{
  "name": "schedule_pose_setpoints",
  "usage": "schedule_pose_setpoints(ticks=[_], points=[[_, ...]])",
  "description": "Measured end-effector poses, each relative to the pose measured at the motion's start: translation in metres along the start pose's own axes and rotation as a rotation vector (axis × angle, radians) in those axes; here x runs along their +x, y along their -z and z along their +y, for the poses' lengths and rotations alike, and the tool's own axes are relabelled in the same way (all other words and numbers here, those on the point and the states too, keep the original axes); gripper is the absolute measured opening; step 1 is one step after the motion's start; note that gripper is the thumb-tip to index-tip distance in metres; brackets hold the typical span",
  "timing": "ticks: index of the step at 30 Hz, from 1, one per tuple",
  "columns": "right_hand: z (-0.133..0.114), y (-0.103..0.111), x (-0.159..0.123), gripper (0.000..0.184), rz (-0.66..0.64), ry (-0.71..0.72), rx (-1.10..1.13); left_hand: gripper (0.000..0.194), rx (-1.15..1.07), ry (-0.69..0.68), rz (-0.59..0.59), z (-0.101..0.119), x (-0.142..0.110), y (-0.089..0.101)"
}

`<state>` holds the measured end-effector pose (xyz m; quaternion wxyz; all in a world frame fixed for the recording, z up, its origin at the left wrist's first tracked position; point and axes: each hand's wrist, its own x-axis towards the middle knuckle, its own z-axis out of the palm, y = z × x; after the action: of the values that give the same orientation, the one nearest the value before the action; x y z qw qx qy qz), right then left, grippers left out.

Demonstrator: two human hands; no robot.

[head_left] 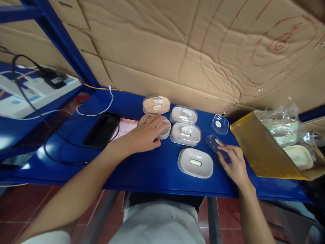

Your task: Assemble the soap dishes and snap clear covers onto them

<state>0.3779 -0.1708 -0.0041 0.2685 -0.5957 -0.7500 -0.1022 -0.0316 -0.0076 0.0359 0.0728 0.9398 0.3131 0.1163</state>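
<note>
My left hand (148, 134) lies over a white soap dish (164, 130) on the blue shelf (142, 169), fingers curled round its top. My right hand (233, 162) pinches a clear plastic lid (214, 142) by its near edge. Beside the covered dish stand a beige lidded dish (156, 105) and two white lidded dishes, one at the back (183, 115) and one in front of it (185, 134). An open white dish (195, 163) without lid lies nearest me, between my hands. A second clear lid (219, 124) rests behind the held one.
A yellow cardboard box (256, 145) at the right holds bagged dishes (291, 142). A dark tablet (103, 128) and a lit phone (126, 127) lie at the left among black and white cables (96, 113). A cardboard sheet (190, 51) lines the back.
</note>
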Motion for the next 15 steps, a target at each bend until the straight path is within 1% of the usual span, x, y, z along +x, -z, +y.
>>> schedule_pose_setpoints(ticks=[2, 5, 6, 8, 10, 11, 13, 15], points=[[0.0, 0.002, -0.015, 0.026, -0.045, -0.009, 0.0, 0.051, -0.015, -0.089, 0.042, 0.02, 0.001, -0.001], [0.003, 0.004, -0.03, 0.032, -0.079, -0.061, 0.015, 0.044, -0.109, -0.232, 0.065, 0.051, 0.003, -0.01], [0.004, 0.005, -0.032, 0.038, -0.085, -0.096, 0.015, 0.043, -0.15, -0.278, 0.068, 0.06, 0.003, -0.015], [0.007, 0.003, -0.033, 0.056, -0.113, -0.188, 0.011, 0.045, -0.216, -0.356, 0.065, 0.072, 0.004, -0.024], [0.01, 0.001, -0.032, 0.069, -0.16, -0.262, 0.032, 0.051, -0.269, -0.386, 0.058, 0.075, 0.005, -0.031], [0.011, -0.001, -0.031, 0.07, -0.173, -0.288, 0.057, 0.054, -0.298, -0.38, 0.057, 0.074, 0.005, -0.033], [0.011, -0.002, -0.031, 0.064, -0.149, -0.327, 0.138, 0.061, -0.363, -0.335, 0.057, 0.07, 0.005, -0.034], [0.006, 0.0, -0.032, 0.057, -0.077, -0.349, 0.255, 0.067, -0.42, -0.294, 0.06, 0.066, 0.005, -0.033]])
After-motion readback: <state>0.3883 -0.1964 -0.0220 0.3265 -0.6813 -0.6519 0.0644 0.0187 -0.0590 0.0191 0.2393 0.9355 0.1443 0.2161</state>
